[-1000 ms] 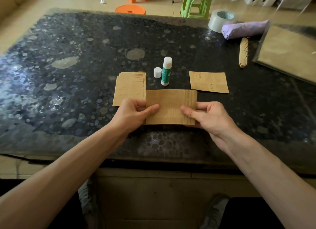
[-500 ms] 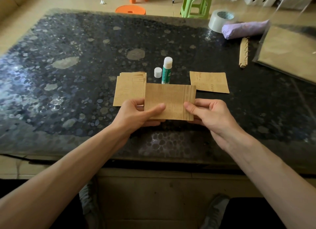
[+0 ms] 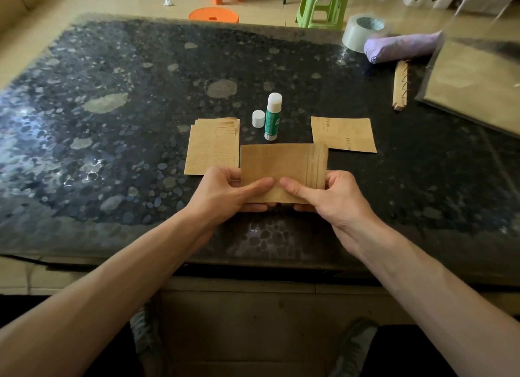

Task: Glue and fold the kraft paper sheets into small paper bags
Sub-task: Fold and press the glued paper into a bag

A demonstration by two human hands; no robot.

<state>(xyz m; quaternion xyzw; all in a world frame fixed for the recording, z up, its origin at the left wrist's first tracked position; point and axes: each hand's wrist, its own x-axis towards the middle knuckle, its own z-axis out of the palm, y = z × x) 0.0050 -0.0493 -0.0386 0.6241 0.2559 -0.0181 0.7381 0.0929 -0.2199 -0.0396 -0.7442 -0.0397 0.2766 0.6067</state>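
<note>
My left hand and right hand each pinched the sheet, thumbs on top; a clean fold, I judged, needed edges squared before creasing.

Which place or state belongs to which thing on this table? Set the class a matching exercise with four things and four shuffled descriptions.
Things:
1. glue stick
2. white cap
3. folded kraft sheet
4. tape roll

Places or states:
A. next to the purple bundle, at the far right
B. pinched by the left hand and the right hand
C. standing upright, uncapped
D. on the table, just left of the glue stick

Pairs: 1-C, 2-D, 3-B, 4-A.
</note>
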